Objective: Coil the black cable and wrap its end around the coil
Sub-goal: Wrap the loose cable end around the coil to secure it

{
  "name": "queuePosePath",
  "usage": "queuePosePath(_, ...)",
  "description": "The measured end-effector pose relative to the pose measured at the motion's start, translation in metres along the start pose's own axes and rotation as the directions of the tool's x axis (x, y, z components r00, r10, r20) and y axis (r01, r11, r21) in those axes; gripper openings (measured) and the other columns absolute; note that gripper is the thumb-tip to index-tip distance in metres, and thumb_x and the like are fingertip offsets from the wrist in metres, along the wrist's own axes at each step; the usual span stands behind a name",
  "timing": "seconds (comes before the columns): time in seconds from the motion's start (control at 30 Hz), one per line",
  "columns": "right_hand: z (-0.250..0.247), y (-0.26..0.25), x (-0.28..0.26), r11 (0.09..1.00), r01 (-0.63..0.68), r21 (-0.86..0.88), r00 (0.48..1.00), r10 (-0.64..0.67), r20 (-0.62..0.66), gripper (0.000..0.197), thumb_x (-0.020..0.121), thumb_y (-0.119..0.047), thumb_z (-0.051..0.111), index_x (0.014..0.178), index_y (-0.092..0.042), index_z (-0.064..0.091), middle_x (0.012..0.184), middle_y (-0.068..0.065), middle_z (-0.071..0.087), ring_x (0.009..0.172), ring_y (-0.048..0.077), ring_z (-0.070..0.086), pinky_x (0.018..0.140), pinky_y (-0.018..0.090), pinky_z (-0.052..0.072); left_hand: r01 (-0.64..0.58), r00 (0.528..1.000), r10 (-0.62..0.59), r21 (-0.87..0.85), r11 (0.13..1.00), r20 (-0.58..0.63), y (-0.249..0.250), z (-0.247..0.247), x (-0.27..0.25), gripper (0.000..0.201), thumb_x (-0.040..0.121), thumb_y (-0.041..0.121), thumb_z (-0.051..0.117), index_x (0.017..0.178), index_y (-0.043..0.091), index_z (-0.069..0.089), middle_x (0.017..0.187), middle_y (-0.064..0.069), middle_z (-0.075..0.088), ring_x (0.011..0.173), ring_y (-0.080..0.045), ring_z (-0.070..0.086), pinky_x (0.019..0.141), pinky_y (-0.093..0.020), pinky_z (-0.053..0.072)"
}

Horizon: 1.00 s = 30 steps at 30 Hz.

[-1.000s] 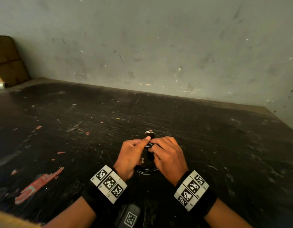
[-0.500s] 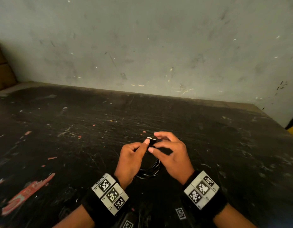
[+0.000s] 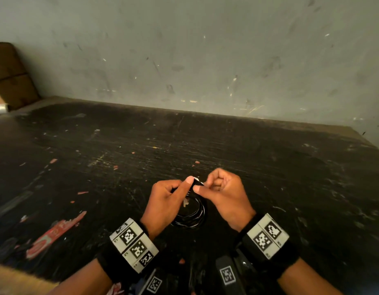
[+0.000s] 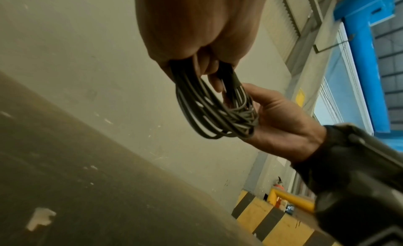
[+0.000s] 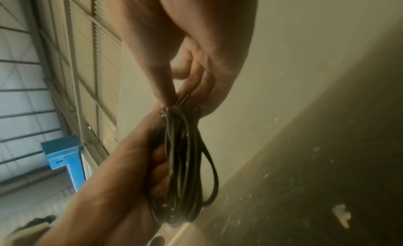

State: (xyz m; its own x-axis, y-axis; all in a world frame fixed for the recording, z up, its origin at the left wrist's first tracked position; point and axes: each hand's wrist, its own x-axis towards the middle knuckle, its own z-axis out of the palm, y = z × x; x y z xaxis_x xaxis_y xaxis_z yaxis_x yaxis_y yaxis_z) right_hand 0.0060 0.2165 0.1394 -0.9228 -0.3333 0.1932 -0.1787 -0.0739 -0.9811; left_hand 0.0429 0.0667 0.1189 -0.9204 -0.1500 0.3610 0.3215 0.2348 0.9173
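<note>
The black cable [image 3: 194,217] is wound into a small coil of several loops that hangs between my two hands, just above the black table [image 3: 280,167]. My left hand [image 3: 184,186] grips the coil's top, its fingers curled round the loops [image 5: 183,163]. My right hand [image 3: 202,185] pinches the cable's end at the top of the coil, thumb against curled fingers. A black plug body [image 4: 235,77] lies against the loops [image 4: 213,111] under my left palm. The plug's pale tip [image 3: 197,180] peeks out between the two thumbs.
The scratched table runs back to a grey wall [image 3: 205,60]. Cardboard boxes [image 3: 10,77] stand at the far left. Torn red sticker remains [image 3: 54,233] lie on the near left of the table. A white chip [image 5: 341,215] marks the surface below the coil.
The plug that stood upright above my fingers has come down between the thumbs. My right hand has curled its fingers and turned over the coil's top. More of the coil hangs in view.
</note>
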Motion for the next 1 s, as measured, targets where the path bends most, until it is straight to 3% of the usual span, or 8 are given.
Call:
queuePosePath(0.07, 0.007, 0.004, 0.002, 0.998, -0.068, -0.001, 0.997, 0.068, 0.046, 0.023, 0.072, 0.0, 0.073, 0.083, -0.015, 0.06, 0.059, -0.004, 0.06, 0.053, 0.003, 0.058, 0.054, 0.014, 0.047, 0.027, 1.0, -0.028, 0.032, 0.999, 0.01, -0.005, -0.008, 0.0, 0.051, 0.085, 0.038, 0.056, 0.051, 0.001, 0.051, 0.046, 0.004, 0.038, 0.045, -0.007, 0.034, 0.045, -0.023, 0.029)
queuePosePath(0.17, 0.022, 0.01, 0.007, 0.99, -0.127, -0.063, 0.987, 0.132, 0.087, 0.027, 0.075, -0.001, 0.071, 0.097, -0.016, 0.066, 0.064, 0.0, 0.057, 0.058, 0.005, 0.057, 0.056, 0.011, 0.046, 0.166, 0.985, -0.166, 0.009, 0.986, 0.049, -0.016, -0.026, -0.003, 0.044, 0.086, 0.035, 0.057, 0.059, 0.0, 0.057, 0.05, 0.001, 0.043, 0.047, -0.01, 0.038, 0.047, -0.024, 0.032)
queuePosePath(0.27, 0.042, 0.017, 0.016, 0.995, -0.097, -0.032, 0.995, 0.097, -0.004, 0.022, 0.076, 0.002, 0.068, 0.082, -0.019, 0.068, 0.067, 0.0, 0.058, 0.058, 0.003, 0.056, 0.059, 0.013, 0.046, 0.274, 0.962, -0.272, -0.183, 0.944, 0.038, -0.025, -0.046, -0.011, 0.009, 0.078, 0.017, 0.066, 0.084, 0.01, 0.069, 0.061, 0.005, 0.064, 0.055, -0.007, 0.058, 0.056, -0.02, 0.05)
queuePosePath(0.4, 0.069, 0.034, 0.025, 0.977, -0.208, 0.037, 0.975, 0.21, -0.071, 0.021, 0.078, 0.001, 0.067, 0.078, -0.02, 0.066, 0.076, 0.005, 0.063, 0.067, 0.013, 0.06, 0.061, 0.021, 0.049, 0.414, 0.897, -0.442, -0.402, 0.817, 0.026, -0.044, -0.077, -0.03, 0.02, 0.07, 0.008, 0.067, 0.09, 0.005, 0.069, 0.073, -0.009, 0.073, 0.072, -0.018, 0.069, 0.075, -0.029, 0.056)
queuePosePath(0.57, 0.122, 0.054, 0.027, 0.934, -0.354, 0.04, 0.933, 0.35, 0.087, 0.014, 0.081, 0.002, 0.063, 0.083, -0.012, 0.061, 0.074, 0.005, 0.062, 0.064, 0.013, 0.063, 0.053, 0.019, 0.055, 0.398, 0.786, -0.618, -0.771, 0.497, 0.007, -0.053, -0.129, -0.041, 0.017, 0.075, 0.008, 0.059, 0.086, -0.004, 0.063, 0.05, 0.002, 0.05, 0.044, -0.007, 0.051, 0.058, -0.023, 0.056)
queuePosePath(0.73, 0.187, 0.073, 0.027, 0.921, -0.388, -0.029, 0.896, 0.384, 0.225, 0.011, 0.082, 0.005, 0.061, 0.087, -0.003, 0.057, 0.071, 0.009, 0.059, 0.058, 0.014, 0.062, 0.054, 0.018, 0.055, 0.423, 0.654, -0.753, -0.789, 0.446, -0.075, -0.069, -0.19, -0.048, 0.023, 0.077, 0.021, 0.044, 0.068, 0.002, 0.053, 0.034, 0.008, 0.026, 0.026, -0.006, 0.021, 0.034, -0.019, 0.022)
queuePosePath(0.87, 0.217, 0.109, 0.029, 0.908, -0.187, -0.375, 0.87, 0.331, 0.366, 0.015, 0.078, -0.008, 0.071, 0.091, -0.006, 0.064, 0.078, 0.005, 0.065, 0.066, 0.01, 0.062, 0.064, 0.019, 0.053, 0.536, 0.509, -0.831, -0.672, 0.511, -0.227, -0.089, -0.235, -0.055, 0.03, 0.089, 0.036, 0.043, 0.073, 0.013, 0.054, 0.047, 0.001, 0.043, 0.026, -0.006, 0.028, 0.03, -0.015, 0.021)
queuePosePath(1.0, 0.218, 0.148, 0.019, 0.505, 0.233, -0.831, 0.73, 0.473, 0.493, 0.028, 0.081, -0.023, 0.065, 0.109, -0.02, 0.063, 0.112, 0.005, 0.059, 0.103, 0.019, 0.057, 0.094, 0.035, 0.047, 0.605, 0.515, -0.803, -0.536, 0.589, -0.3, -0.113, -0.259, -0.064, 0.023, 0.094, 0.019, 0.04, 0.074, 0.013, 0.051, 0.062, -0.005, 0.038, 0.028, -0.005, 0.027, 0.03, -0.013, 0.019)
